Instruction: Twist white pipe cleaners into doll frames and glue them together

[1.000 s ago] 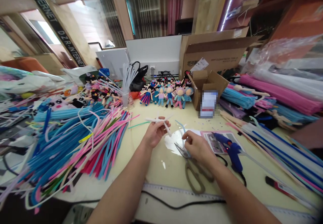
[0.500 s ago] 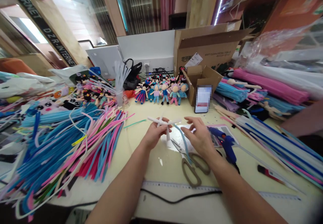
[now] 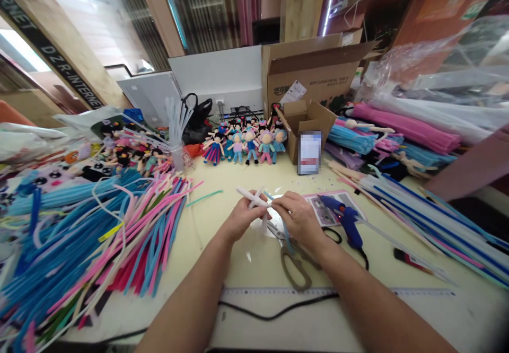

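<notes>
Left hand (image 3: 240, 219) curled shut around a white pipe-cleaner figure (image 3: 254, 200), pinched between thumb and fingers, white ends sticking up and out to the left above the knuckles. Right hand (image 3: 297, 216) closed against it from the other side, fingertips meeting the left hand's at the figure; a thin blue pipe cleaner (image 3: 287, 240) trailing down under the right palm, grip on it hard to make out. Both raised just over the cream table (image 3: 222, 236).

Just below the right hand, scissors (image 3: 293, 264) flat on the table, blades partly hidden by the wrist. Just right of the right hand, a blue glue gun (image 3: 347, 220), lying over a printed sheet (image 3: 323, 214). Farther right, long bundles of sticks (image 3: 437, 220), running out of view at the edge. Well left of the left hand, a wide heap of blue and pink pipe cleaners (image 3: 99, 241), cut off at left and bottom. Between heap and left hand, a bare strip of table; more bare table toward the body, down to a ruler (image 3: 278, 292) and a black cable (image 3: 274, 315) near the front edge.

Beyond the hands, a row of small dolls (image 3: 246, 145), then a small open carton (image 3: 306, 122) with a blurred-out patch in front, contents not readable. Lower part of the figure hidden behind the fingers.
</notes>
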### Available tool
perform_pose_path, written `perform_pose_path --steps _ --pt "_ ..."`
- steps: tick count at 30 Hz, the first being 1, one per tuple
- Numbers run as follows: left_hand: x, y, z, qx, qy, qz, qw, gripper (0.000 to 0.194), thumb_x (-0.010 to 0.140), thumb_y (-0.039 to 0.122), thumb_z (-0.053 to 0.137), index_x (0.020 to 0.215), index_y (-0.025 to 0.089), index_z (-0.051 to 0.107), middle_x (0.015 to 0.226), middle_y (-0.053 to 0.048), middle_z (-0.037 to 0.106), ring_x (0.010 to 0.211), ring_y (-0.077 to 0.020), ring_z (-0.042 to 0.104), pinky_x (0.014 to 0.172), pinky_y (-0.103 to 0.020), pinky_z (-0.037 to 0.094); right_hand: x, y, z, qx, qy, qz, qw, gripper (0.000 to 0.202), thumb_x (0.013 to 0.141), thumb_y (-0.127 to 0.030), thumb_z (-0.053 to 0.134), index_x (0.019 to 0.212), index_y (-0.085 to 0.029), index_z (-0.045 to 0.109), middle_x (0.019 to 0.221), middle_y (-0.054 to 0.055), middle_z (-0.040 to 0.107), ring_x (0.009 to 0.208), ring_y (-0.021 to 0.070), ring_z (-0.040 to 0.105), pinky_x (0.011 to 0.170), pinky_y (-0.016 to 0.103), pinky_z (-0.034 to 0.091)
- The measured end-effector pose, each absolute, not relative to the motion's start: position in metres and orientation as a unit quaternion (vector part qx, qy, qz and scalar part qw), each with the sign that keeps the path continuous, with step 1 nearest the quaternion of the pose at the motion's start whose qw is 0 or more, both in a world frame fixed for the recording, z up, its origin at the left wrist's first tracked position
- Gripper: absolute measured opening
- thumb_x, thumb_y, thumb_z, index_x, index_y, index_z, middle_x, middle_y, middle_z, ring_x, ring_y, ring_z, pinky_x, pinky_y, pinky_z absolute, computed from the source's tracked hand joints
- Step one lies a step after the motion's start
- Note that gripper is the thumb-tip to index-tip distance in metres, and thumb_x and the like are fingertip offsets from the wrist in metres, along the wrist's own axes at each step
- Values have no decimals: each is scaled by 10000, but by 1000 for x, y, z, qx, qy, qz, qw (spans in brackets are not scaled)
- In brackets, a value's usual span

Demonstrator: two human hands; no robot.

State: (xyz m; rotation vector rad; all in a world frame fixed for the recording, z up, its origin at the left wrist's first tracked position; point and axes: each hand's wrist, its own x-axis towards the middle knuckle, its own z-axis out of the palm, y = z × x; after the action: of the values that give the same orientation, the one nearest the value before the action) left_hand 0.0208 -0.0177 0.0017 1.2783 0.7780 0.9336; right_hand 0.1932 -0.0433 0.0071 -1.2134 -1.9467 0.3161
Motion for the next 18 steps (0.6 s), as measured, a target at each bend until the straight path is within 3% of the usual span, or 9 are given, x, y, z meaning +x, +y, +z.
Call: perform_pose_path --steps 8,18 --pt "18 -15 -1 572 369 416 603 177 735 282 677 834 162 593 661 -15 627 646 -153 583 652 -264 435 189 -42 4 -490 -743 167 425 171 880 -208 559 762 -199 682 730 22 595 739 151 555 692 254 403" --pt "11 -9 -2 609 424 384 549 191 728 298 698 862 189 617 712 -5 635 711 -167 604 686 -267 459 190 -37 3 -518 -753 155 377 182 896 -275 558 840 -231 726 765 7 643 785 132 571 719 230 391"
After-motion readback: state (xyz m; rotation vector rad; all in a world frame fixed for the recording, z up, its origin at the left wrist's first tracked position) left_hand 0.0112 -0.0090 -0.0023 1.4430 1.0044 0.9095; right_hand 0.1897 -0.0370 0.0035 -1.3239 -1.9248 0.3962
